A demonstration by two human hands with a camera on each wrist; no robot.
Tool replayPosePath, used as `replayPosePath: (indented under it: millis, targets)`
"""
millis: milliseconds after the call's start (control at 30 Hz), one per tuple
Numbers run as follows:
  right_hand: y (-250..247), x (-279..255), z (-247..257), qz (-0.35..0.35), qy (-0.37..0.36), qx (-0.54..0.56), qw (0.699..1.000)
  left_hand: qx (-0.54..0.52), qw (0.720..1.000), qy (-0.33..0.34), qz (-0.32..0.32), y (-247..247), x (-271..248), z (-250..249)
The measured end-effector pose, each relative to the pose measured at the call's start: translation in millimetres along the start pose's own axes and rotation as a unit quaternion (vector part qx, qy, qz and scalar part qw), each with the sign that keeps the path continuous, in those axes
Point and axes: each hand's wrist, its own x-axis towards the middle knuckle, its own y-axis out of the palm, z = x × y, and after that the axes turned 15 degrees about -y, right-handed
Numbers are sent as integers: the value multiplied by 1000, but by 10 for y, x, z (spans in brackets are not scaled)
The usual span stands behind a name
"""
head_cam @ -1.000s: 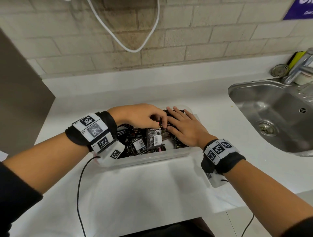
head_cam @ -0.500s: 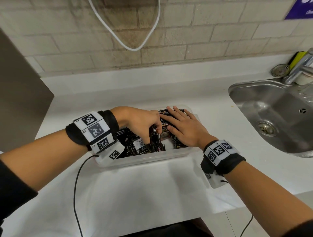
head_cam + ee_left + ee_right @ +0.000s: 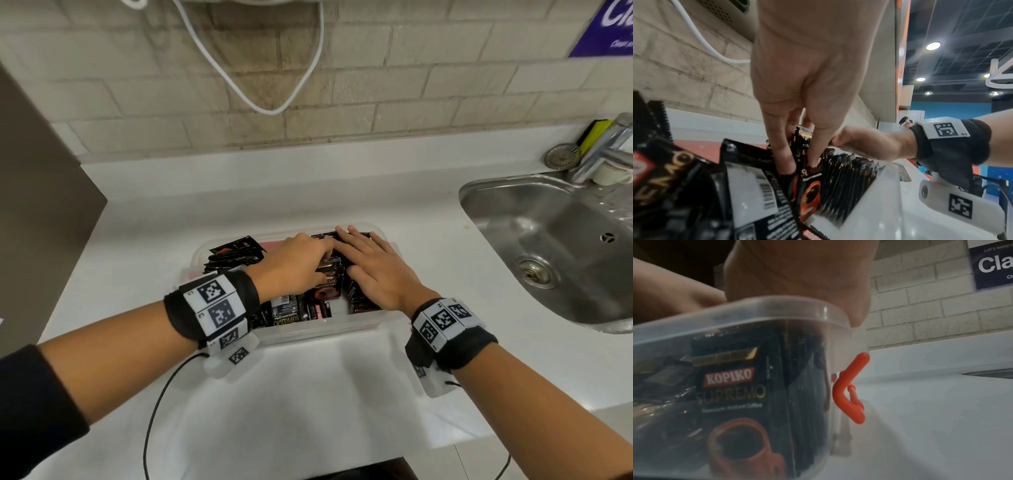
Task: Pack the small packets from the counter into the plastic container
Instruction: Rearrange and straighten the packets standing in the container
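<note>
A clear plastic container (image 3: 308,337) stands on the white counter (image 3: 137,260), holding several black coffee packets. My left hand (image 3: 325,260) reaches in and pinches one upright packet (image 3: 330,277) between its fingers (image 3: 781,154), right beside a row of upright packets (image 3: 359,301). My right hand (image 3: 363,253) lies flat with straight fingers on top of that row at the container's right end. Loose packets (image 3: 236,253) lie heaped at the left end. In the right wrist view, packets (image 3: 731,386) show through the container wall (image 3: 756,308); the right fingertips are hidden.
A steel sink (image 3: 548,246) with a tap (image 3: 603,150) lies to the right. A dark panel (image 3: 41,205) stands at the left, and a white cable (image 3: 274,102) hangs on the brick wall. An orange latch (image 3: 849,389) hangs off the container's right side.
My left hand has taken a packet from the middle of the container, stood it upright and carried it right against the row. The right hand has stayed on the row.
</note>
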Motion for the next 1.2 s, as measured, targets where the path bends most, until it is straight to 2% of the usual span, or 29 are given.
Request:
replayPosePath:
  millis: [233, 433, 667, 867, 967, 1067, 1200]
  targets:
    - [43, -1, -27, 1, -17, -41, 999, -31, 999, -15, 9, 45, 8, -164]
    - [55, 11, -27, 40, -10, -72, 997, -60, 993, -80, 68, 20, 7, -196]
    - [53, 21, 13, 63, -1, -111, 992, -119, 982, -133, 62, -28, -56, -75]
    - [-4, 2, 56, 60, -11, -86, 994, -119, 987, -106, 16, 98, -73, -76]
    - [-61, 26, 68, 71, -4, -52, 996, -115, 988, -89, 52, 22, -99, 9]
    - [-65, 82, 91, 78, 16, -49, 996, -54, 993, -37, 95, -59, -135, 110]
    - [53, 83, 149, 25, 25, -33, 999, 56, 992, 44, 101, -107, -212, 121]
